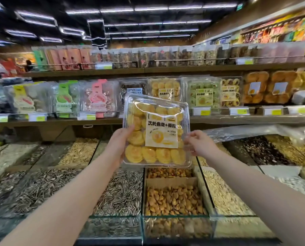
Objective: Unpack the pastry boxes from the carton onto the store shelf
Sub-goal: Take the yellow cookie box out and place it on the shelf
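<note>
Pastry box [157, 130]: clear plastic clamshell of yellow swirl cookies, held in the air over the bulk bins [173, 199], in front of the middle store shelf [59, 121]. No carton in view.

Left hand [120, 141] grips the box's left edge, thumb on the front face, fingers hidden behind. Right hand [199, 142] pinches the lower right edge with its fingertips; a lighter hold, more steadying than carrying.

Orientation: box stands nearly upright, lid and label [161, 132] facing the camera, label text reading the right way up. Outline close to square, slightly taller than wide, so long axis runs roughly vertical, top leaning a little to the left.

Judgement on the step: placing. A matching yellow-cookie box [165, 88] stands on the shelf just behind the held one; that slot looks like the target. Advice: straighten the tilt, keep the label outward, set the bottom edge down behind the price rail [201, 110] first, then lean it against the row. Clamshell walls will likely flex, so hold the rims, not the faces.
</note>
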`<state>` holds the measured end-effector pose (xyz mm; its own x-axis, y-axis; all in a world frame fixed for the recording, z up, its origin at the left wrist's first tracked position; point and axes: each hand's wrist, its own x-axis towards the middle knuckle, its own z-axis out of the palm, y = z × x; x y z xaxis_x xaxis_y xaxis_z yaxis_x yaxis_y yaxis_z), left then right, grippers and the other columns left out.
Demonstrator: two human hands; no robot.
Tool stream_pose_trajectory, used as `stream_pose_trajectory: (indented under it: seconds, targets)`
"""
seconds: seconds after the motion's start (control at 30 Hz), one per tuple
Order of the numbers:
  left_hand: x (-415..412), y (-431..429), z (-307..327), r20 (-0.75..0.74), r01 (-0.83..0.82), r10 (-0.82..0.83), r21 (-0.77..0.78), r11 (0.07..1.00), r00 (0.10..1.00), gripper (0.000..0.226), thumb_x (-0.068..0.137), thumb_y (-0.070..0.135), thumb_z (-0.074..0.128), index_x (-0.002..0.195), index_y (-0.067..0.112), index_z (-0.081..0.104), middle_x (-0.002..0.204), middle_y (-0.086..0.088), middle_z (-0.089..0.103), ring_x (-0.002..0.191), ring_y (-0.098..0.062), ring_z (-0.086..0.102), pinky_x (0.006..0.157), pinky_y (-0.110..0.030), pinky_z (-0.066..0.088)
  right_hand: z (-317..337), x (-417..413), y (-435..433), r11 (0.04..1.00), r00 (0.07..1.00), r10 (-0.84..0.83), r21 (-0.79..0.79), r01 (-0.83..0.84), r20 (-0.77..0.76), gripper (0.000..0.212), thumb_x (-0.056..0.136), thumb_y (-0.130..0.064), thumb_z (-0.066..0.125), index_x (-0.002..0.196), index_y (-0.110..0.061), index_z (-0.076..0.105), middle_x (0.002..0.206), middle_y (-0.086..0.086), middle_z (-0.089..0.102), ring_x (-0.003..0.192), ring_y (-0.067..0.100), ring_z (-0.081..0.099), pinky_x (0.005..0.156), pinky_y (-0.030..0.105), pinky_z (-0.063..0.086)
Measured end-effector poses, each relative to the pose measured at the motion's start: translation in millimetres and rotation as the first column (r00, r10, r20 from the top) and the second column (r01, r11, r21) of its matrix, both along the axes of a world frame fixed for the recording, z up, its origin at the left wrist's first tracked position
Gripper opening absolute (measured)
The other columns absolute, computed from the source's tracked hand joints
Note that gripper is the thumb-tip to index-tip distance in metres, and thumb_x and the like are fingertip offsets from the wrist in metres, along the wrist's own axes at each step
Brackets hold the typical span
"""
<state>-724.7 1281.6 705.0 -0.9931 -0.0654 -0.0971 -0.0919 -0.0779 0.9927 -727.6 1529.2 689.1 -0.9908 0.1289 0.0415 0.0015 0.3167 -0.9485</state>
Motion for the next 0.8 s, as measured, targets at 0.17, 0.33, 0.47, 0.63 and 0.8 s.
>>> stream_pose_trajectory:
  seconds: [0.17,0.33,0.47,0.63,0.8]
  targets:
    - [-78,11,6,-0.131,-0.086,0.068,-0.139,0.987,0.989,0.027,0.089,0.045,0.060,0.101,0.023,0.050,0.110,-0.007,0.065,0.097,-0.026,0.067,0.084,-0.048,0.057,4,-84,16,0.999,0.999,-0.038,-0.027,0.037,-0.030,0.007,0.097,-0.019,0.050,0.100,-0.014,0.053,0.095,0.005,0.065,0.069,0.015,0.066,0.060,0.030,0.052]
    - [-166,24,17,-0.263,-0.175,0.005,-0.626,0.760,0.965,0.025,0.098,0.037,0.046,0.111,0.018,0.057,0.110,0.000,0.063,0.097,-0.021,0.060,0.084,-0.034,0.048,12,-182,39,0.997,0.995,-0.039,0.057,0.045,-0.096,0.006,0.095,-0.025,0.053,0.091,-0.021,0.054,0.089,0.005,0.068,0.076,0.023,0.066,0.081,0.045,0.055]
    - [-238,30,39,-0.321,-0.267,0.048,-0.687,0.676,0.946,0.026,0.094,0.038,0.054,0.106,0.017,0.065,0.100,0.000,0.064,0.096,-0.023,0.061,0.079,-0.034,0.048,33,-256,54,0.983,0.975,-0.018,0.172,0.058,-0.222,0.011,0.093,-0.031,0.056,0.098,-0.021,0.056,0.099,0.000,0.065,0.093,0.027,0.064,0.086,0.050,0.053]
    - [-318,51,60,-0.397,-0.379,0.165,-0.551,0.744,0.903,0.023,0.092,0.026,0.059,0.109,0.013,0.068,0.088,-0.007,0.064,0.081,-0.025,0.063,0.082,-0.040,0.055,60,-330,68,0.937,0.927,-0.029,0.312,0.154,-0.373,0.016,0.090,-0.032,0.060,0.104,-0.023,0.062,0.095,-0.011,0.061,0.091,0.014,0.060,0.082,0.034,0.052]
    - [-383,59,53,-0.407,-0.430,0.211,-0.581,0.691,0.889,0.015,0.093,0.027,0.054,0.099,0.021,0.066,0.095,-0.008,0.070,0.086,-0.028,0.069,0.083,-0.044,0.055,58,-384,75,0.892,0.919,-0.044,0.399,0.213,-0.392,0.014,0.091,-0.025,0.059,0.105,-0.023,0.063,0.090,-0.010,0.059,0.080,0.013,0.058,0.070,0.029,0.049]
